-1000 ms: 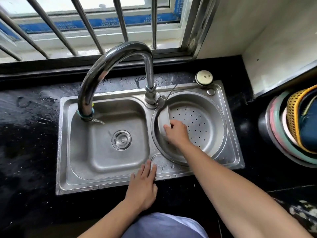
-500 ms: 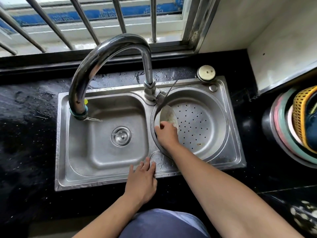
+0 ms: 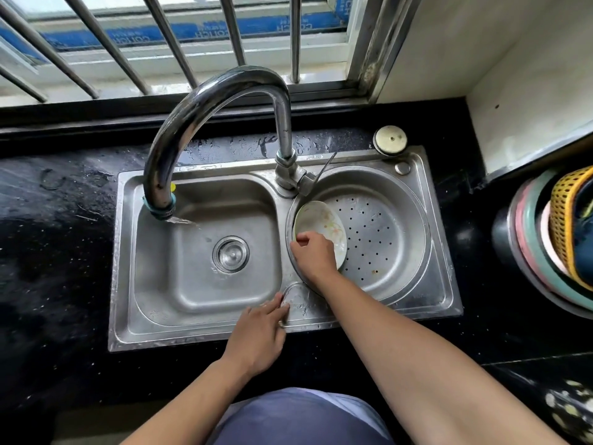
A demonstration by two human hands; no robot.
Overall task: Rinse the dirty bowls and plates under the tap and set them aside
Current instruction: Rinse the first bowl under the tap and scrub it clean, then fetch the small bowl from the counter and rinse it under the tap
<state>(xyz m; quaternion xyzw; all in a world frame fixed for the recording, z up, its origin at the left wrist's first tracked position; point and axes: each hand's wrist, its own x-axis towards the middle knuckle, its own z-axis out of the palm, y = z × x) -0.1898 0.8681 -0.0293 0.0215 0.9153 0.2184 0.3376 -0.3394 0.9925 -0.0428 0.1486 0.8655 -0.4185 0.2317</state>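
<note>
A white plate (image 3: 321,223) with a faint flower print leans against the left wall of the round perforated drain basin (image 3: 385,239) on the right side of the steel sink. My right hand (image 3: 313,255) grips the plate's near rim. My left hand (image 3: 260,332) rests flat on the sink's front rim (image 3: 199,335), holding nothing. The curved tap (image 3: 205,123) arches over the left basin (image 3: 205,245), and a thin stream of water leaves its spout (image 3: 160,210).
Black wet countertop (image 3: 57,252) surrounds the sink. Stacked coloured basins with a yellow basket (image 3: 564,232) stand at the right edge. A round metal cap (image 3: 390,139) sits behind the sink. Window bars (image 3: 173,43) rise behind the tap.
The plate has tipped from nearly edge-on to show its inner face, leaning left in the drain basin. My left hand slid slightly along the front rim.
</note>
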